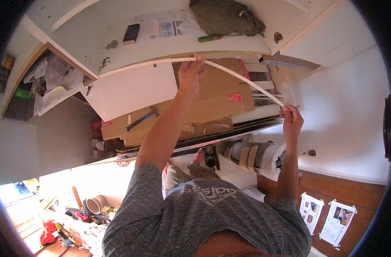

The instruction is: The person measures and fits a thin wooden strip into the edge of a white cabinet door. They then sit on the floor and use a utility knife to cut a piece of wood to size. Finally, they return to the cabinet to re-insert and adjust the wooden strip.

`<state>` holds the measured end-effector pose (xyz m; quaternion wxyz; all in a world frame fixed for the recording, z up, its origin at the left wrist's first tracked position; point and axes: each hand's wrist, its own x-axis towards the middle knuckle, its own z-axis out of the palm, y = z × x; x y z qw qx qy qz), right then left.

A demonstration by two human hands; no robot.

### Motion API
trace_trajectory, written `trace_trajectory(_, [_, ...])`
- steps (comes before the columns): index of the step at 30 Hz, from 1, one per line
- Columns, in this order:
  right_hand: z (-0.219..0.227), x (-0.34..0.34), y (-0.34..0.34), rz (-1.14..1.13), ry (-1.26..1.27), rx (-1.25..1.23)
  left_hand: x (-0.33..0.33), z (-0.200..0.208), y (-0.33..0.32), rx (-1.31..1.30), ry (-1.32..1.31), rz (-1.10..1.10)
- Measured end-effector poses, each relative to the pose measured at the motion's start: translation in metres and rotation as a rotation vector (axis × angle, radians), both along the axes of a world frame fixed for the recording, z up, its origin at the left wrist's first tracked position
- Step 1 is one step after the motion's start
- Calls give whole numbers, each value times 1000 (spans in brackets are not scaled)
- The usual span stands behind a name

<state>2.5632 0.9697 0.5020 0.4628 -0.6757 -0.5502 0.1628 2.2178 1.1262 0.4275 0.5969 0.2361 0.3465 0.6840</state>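
Note:
A long, thin white strip [248, 82] runs along the front edge of a white shelf [161, 50] on the left, then bows away from it toward the right. My left hand [189, 76] is at the shelf edge, its fingers closed on the strip near the middle. My right hand [292, 121] pinches the strip's right end, out in front of the shelf. On the shelf lie a small dark box [131, 33], papers [166, 30], a green-handled tool [210, 38] and an olive cloth bundle [225, 18]. Below my left hand are cardboard [215, 94] and a white panel [137, 91].
A blue-handled hammer [140, 120] lies on the cardboard. Left, an open compartment [44, 83] holds crumpled papers. A rolled bundle [253, 156] lies near my feet. Taped sheets [338, 222] hang on a brown surface at right. A bucket [95, 204] stands among clutter lower left.

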Motion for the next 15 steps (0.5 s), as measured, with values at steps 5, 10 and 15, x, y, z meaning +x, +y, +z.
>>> trace_trajectory(5, [14, 8, -67, 34, -96, -30, -18, 16, -47, 74, -358, -124])
trace_trajectory(10, [10, 9, -115, 105, -195, -144, -87, 24, -82, -16, -577, 271])
trace_trajectory(15, [-13, 13, -144, 36, -50, -107, -126, 17, -126, 60, -629, 248])
